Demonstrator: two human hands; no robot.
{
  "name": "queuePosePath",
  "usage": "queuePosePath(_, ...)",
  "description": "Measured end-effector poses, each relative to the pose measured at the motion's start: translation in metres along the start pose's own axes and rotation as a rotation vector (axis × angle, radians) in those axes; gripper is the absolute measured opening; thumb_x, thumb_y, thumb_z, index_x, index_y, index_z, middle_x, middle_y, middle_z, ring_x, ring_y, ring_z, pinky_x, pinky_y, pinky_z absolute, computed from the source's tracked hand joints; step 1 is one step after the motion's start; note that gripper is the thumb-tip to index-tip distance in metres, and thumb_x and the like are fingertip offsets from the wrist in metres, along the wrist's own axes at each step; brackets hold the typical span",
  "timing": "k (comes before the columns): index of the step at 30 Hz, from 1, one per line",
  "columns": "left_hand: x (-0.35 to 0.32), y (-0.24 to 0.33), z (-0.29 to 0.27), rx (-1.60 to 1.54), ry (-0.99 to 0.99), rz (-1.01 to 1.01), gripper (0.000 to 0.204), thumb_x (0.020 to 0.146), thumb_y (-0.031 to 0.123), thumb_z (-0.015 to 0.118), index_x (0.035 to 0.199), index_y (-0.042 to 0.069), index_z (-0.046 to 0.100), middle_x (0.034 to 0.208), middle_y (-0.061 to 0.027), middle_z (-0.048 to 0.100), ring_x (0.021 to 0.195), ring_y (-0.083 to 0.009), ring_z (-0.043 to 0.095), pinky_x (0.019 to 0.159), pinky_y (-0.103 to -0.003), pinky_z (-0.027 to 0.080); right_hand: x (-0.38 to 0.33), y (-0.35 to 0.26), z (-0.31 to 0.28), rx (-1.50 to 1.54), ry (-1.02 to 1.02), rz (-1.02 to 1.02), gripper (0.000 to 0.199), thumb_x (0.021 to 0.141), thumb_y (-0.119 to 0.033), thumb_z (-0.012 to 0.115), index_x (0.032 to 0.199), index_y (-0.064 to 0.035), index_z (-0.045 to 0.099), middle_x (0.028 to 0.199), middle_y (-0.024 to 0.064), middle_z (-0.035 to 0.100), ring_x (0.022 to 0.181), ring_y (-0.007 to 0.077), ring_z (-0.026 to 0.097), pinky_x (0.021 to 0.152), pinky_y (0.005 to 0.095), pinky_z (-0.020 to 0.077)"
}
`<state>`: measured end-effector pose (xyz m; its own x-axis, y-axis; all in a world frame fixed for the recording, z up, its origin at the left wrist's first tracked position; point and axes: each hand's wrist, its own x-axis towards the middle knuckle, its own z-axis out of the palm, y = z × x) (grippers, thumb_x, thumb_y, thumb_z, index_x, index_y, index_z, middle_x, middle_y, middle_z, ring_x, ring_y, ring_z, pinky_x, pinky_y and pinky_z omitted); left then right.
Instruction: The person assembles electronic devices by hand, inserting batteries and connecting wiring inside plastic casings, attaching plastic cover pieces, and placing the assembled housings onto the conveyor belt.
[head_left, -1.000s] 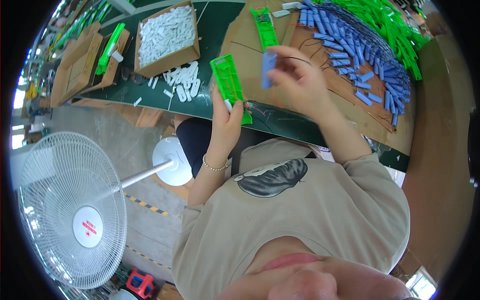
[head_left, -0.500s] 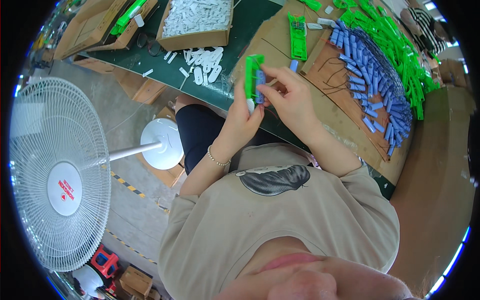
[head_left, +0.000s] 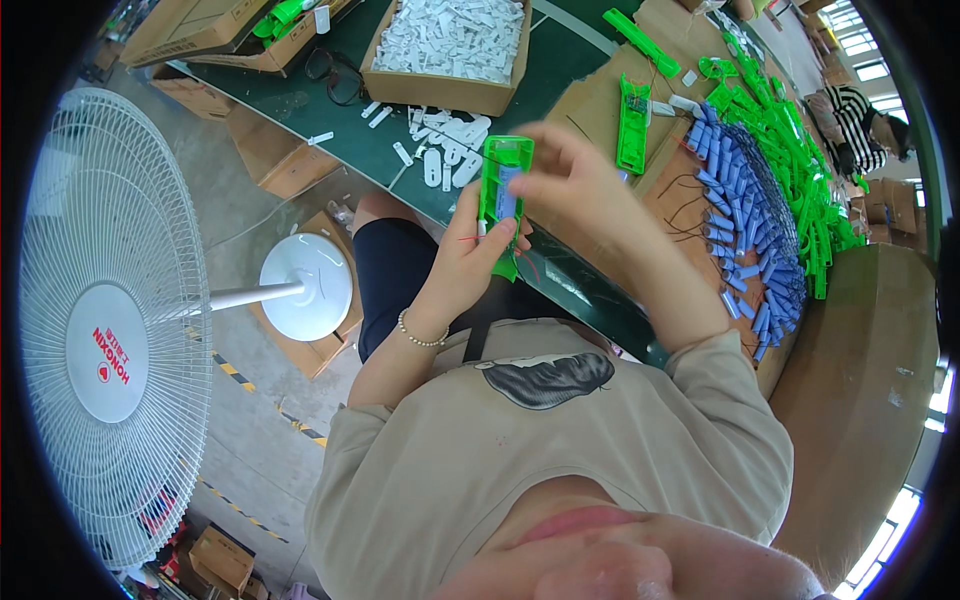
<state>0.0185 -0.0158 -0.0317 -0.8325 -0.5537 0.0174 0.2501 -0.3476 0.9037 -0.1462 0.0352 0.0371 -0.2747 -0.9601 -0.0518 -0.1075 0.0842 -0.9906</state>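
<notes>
My left hand (head_left: 462, 258) grips a green plastic housing (head_left: 515, 152), held upright over the table's near edge. A blue cylindrical battery (head_left: 506, 198) lies inside it, and thin red wires show by my left fingers. My right hand (head_left: 575, 185) is at the housing's right side, thumb over the battery's upper end. Its fingers are bent but smeared by motion, so their grip is unclear. Beyond the housing, white plastic pieces (head_left: 455, 135) lie loose on the green table. Another green housing (head_left: 633, 125) rests on cardboard to the right.
Many blue batteries with wires (head_left: 745, 230) lie on the right, beside heaped green housings (head_left: 790, 170). A cardboard box of white pieces (head_left: 440, 92) stands at the back. On the left is a large white fan (head_left: 110, 320). Another person in stripes (head_left: 845, 125) is far right.
The housing has turned so its open face and the battery show more fully. My right hand has shifted slightly up and right. The view has shifted, so the table's things appear lower and rightward.
</notes>
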Motion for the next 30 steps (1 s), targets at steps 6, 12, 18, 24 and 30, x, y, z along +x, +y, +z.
queuePosePath(6,-0.001,-0.002,-0.020,-0.098,0.075,-0.003,0.032,0.094,0.010,0.048,0.124,0.003,0.037,0.105,-0.0116,0.057,0.084,-0.0149,0.061,0.074,-0.029,0.051,0.132,-0.029,-0.032,-0.863,0.252,-0.387,0.020,0.077,-0.013,0.067,0.095,-0.0029,0.068,0.100,0.0136,0.062,0.090,0.0215,0.060,0.078,0.0367,0.0467)
queuePosePath(12,-0.007,0.001,-0.032,-0.080,0.142,0.044,0.032,0.094,0.008,0.047,0.123,0.001,0.036,0.108,-0.0125,0.056,0.085,-0.0165,0.062,0.075,-0.030,0.052,0.224,0.010,-0.032,-1.341,0.121,-0.343,0.017,0.081,-0.017,0.064,0.094,-0.0103,0.071,0.090,0.0110,0.067,0.083,0.0267,0.064,0.075,0.0367,0.0509)
queuePosePath(18,-0.010,0.001,-0.040,-0.089,0.233,0.064,0.032,0.093,0.006,0.046,0.123,0.001,0.036,0.107,-0.0123,0.056,0.084,-0.0164,0.062,0.075,-0.030,0.051,0.235,0.023,-0.038,-1.384,0.128,-0.506,0.018,0.080,-0.019,0.064,0.093,-0.0083,0.070,0.090,0.0130,0.066,0.087,0.0291,0.063,0.074,0.0389,0.0500)
queuePosePath(24,-0.004,0.012,-0.041,-0.074,0.360,0.199,0.037,0.088,0.003,0.055,0.121,0.002,0.037,0.103,-0.0115,0.056,0.083,-0.0154,0.062,0.072,-0.028,0.052,0.143,-0.027,-0.020,-0.973,0.071,-0.449,0.018,0.081,-0.018,0.065,0.089,-0.0026,0.066,0.079,0.0070,0.065,0.075,0.0176,0.061,0.066,0.0307,0.0483)
queuePosePath(30,0.016,0.040,-0.011,-0.046,0.395,0.360,0.045,0.079,-0.004,0.064,0.117,0.001,0.040,0.104,-0.0108,0.058,0.084,-0.0139,0.062,0.072,-0.027,0.053,0.053,-0.033,0.000,-0.336,-0.204,0.032,0.013,0.081,-0.012,0.062,0.080,0.0000,0.062,0.069,0.0012,0.060,0.063,0.0069,0.055,0.060,0.0219,0.0448)
